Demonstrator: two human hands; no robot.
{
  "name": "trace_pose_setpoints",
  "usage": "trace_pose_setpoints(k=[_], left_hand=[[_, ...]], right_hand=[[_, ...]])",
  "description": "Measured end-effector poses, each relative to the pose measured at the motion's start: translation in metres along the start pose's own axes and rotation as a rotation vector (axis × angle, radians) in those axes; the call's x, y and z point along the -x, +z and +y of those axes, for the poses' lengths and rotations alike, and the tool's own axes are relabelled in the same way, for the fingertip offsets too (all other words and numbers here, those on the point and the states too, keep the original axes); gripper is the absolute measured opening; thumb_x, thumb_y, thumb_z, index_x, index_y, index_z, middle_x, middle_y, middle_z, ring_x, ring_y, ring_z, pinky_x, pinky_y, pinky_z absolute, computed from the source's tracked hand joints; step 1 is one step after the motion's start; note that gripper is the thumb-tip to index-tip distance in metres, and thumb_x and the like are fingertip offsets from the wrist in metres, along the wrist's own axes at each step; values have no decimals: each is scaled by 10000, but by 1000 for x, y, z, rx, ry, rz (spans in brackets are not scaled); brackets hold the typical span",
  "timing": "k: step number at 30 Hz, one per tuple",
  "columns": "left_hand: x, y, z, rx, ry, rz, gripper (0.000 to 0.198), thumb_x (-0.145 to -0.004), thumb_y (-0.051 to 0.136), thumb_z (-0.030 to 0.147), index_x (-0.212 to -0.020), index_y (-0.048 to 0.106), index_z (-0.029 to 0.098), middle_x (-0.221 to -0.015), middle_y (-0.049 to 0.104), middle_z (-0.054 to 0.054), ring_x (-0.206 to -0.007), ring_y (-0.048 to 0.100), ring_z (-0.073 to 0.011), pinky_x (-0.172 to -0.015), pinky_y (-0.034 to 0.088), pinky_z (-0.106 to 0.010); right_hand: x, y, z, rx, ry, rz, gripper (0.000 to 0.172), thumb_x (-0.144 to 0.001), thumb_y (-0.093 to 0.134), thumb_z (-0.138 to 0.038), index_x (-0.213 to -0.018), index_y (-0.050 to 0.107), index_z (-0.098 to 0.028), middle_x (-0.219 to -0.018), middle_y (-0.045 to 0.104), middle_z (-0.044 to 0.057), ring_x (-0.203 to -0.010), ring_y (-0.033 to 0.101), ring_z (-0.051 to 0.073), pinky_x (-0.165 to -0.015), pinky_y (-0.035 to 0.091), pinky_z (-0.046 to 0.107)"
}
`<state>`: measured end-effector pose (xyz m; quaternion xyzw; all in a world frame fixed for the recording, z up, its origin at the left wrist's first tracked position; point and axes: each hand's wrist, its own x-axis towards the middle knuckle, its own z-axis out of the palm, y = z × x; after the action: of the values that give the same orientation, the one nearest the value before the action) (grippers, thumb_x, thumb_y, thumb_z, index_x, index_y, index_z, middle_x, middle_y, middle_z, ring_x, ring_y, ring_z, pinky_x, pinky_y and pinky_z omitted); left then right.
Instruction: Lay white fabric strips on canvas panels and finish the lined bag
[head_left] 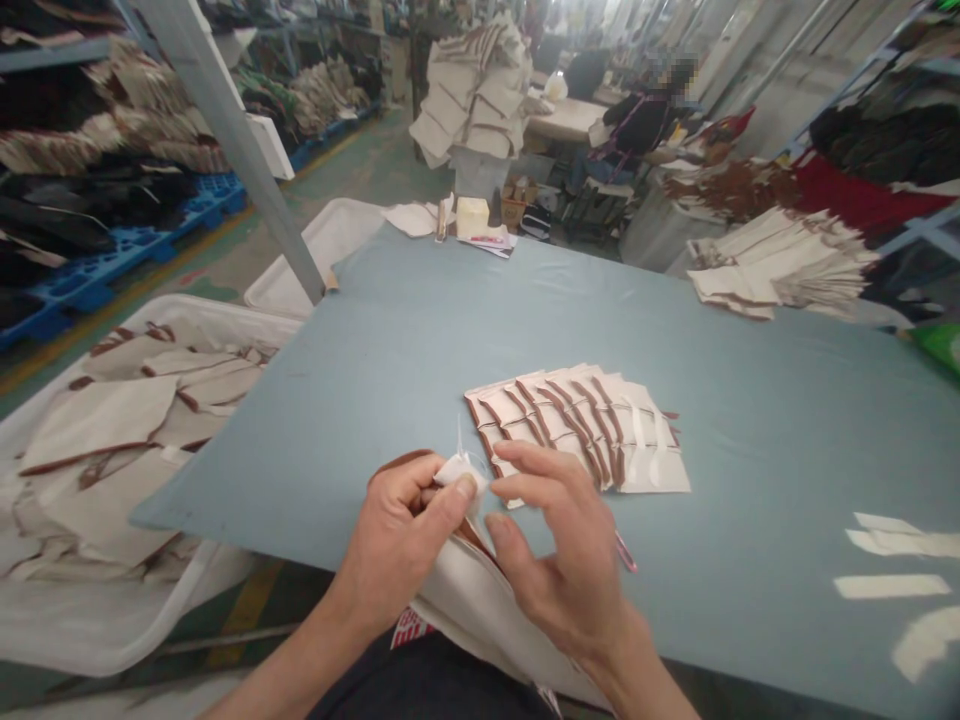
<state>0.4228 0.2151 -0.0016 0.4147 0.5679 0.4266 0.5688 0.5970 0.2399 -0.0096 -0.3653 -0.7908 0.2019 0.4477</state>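
Observation:
My left hand (409, 520) is closed, thumb and fingers pinching a small white piece (459, 470) against the brown edge of a cream fabric item (469, 583). Thin, pale threads stick up and loop beside the white piece. The cream item hangs over the near table edge toward my lap. Close by on the right, my right hand (559, 535) has its thumb and fingers apart, with nothing clearly held between them. Beyond it, a fanned row of cream fabric pieces with brown trim (570, 420) lies on the table. A thin pink tool (625, 552), partly hidden, lies beside my right hand.
The blue-grey table (360, 370) carries cream strips (892, 586) at right and a stack of cream fabric (780, 265) at its far right edge. A white bin (142, 620) of trimmed pieces stands left, near a metal post (240, 150). A person (637, 125) sits farther back.

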Motion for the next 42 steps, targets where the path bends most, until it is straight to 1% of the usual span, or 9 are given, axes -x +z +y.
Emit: trace_pose_setpoints(k=[5, 10, 14, 18, 25, 29, 33, 37, 42], left_hand=[[-2, 4, -1, -46, 41, -22, 386, -870, 629, 525, -810, 624, 144, -657, 562, 12, -539, 511, -122, -502, 393, -212], [-4, 9, 2, -151, 133, -25, 335, -898, 581, 456, -743, 599, 159, -613, 504, 32, -512, 482, -118, -477, 375, -215], [-7, 9, 1, -133, 137, -42, 346, -901, 577, 471, -729, 560, 171, -594, 459, 44, -519, 417, -108, -479, 348, -211], [-10, 2, -2, -152, 146, -106, 377, -932, 567, 480, -760, 603, 147, -662, 465, 24, -597, 417, -119, -546, 354, -221], [-13, -15, 1, 141, 2, -418, 475, -889, 692, 576, -1102, 675, 152, -777, 520, 6, -627, 424, -120, -552, 363, -213], [-15, -18, 4, 127, -7, -453, 603, -866, 721, 598, -1265, 652, 150, -830, 574, -22, -653, 475, -140, -559, 409, -218], [-14, -19, 8, 60, -11, -505, 678, -902, 668, 648, -1343, 594, 138, -663, 418, 63, -531, 319, -97, -454, 286, -191], [-11, -15, 14, -6, -15, -490, 655, -904, 644, 650, -1294, 602, 126, -647, 398, 74, -526, 313, -99, -459, 270, -205], [-9, -11, 20, -46, 2, -473, 493, -895, 648, 576, -1115, 623, 136, -625, 362, 88, -521, 274, -93, -449, 232, -207]], right_hand=[[-4, 4, 0, -65, 35, -60, 216, -971, 601, -144, -1137, 658, -269, -1199, 743, 97, -1123, 699, 248, -965, 556, 437], [-3, 3, 7, -190, 130, -77, 168, -1023, 538, -142, -1090, 648, -250, -1132, 757, 75, -1080, 707, 208, -964, 551, 385], [-2, 2, 11, -143, 83, -90, 156, -1049, 524, -160, -1107, 646, -237, -1110, 762, 85, -1061, 707, 218, -942, 548, 395], [-7, -2, 13, -110, 51, -93, 140, -1035, 547, -165, -1116, 639, -233, -1085, 771, 82, -1023, 715, 219, -901, 562, 390], [-21, -20, 16, -27, -81, -137, 248, -940, 693, -200, -1172, 608, -219, -1134, 788, 96, -1060, 740, 232, -912, 599, 394], [-23, -23, 14, 18, -62, -135, 288, -909, 713, -191, -1180, 619, -216, -1133, 786, 93, -1049, 738, 234, -903, 606, 392], [-22, -20, 11, 42, -28, -111, 314, -858, 627, -103, -1153, 637, -211, -1112, 782, 85, -1059, 731, 241, -917, 602, 400], [-20, -13, 10, 81, -5, -31, 285, -862, 590, -67, -1097, 648, -217, -1096, 789, 80, -1076, 735, 239, -933, 597, 395], [-19, -6, 8, 131, 5, 45, 215, -859, 639, -107, -1050, 671, -201, -1097, 787, 114, -1058, 741, 250, -939, 597, 409]])
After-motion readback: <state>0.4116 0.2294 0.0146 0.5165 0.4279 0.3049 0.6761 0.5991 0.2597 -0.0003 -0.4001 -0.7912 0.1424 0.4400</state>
